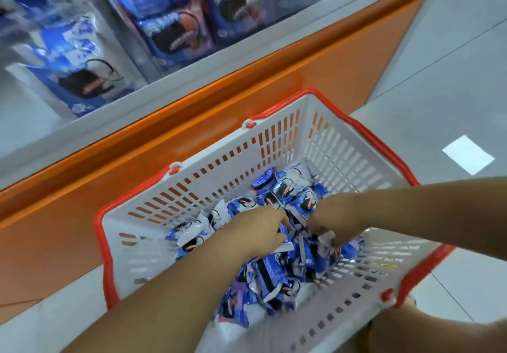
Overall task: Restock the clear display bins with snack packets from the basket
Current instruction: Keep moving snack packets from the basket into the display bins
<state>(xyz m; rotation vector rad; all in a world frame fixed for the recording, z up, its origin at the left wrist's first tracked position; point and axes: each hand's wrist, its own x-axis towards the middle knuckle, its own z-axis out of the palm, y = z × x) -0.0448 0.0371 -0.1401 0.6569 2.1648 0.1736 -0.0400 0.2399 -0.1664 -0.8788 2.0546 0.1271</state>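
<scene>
A white slotted basket (354, 160) with a red rim stands on the floor. It holds several small blue-and-white snack packets (277, 278). Both my hands are down inside it among the packets. My left hand (260, 229) curls its fingers into the pile at the middle. My right hand (332, 223) grips packets beside it, its fingertips buried among them. Above, the clear display bins (115, 50) hold larger blue packets behind a transparent front.
An orange and grey shelf base (247, 100) runs diagonally behind the basket. Pale tiled floor (452, 83) lies to the right, with a bright light patch on it. My knee shows at the lower right corner.
</scene>
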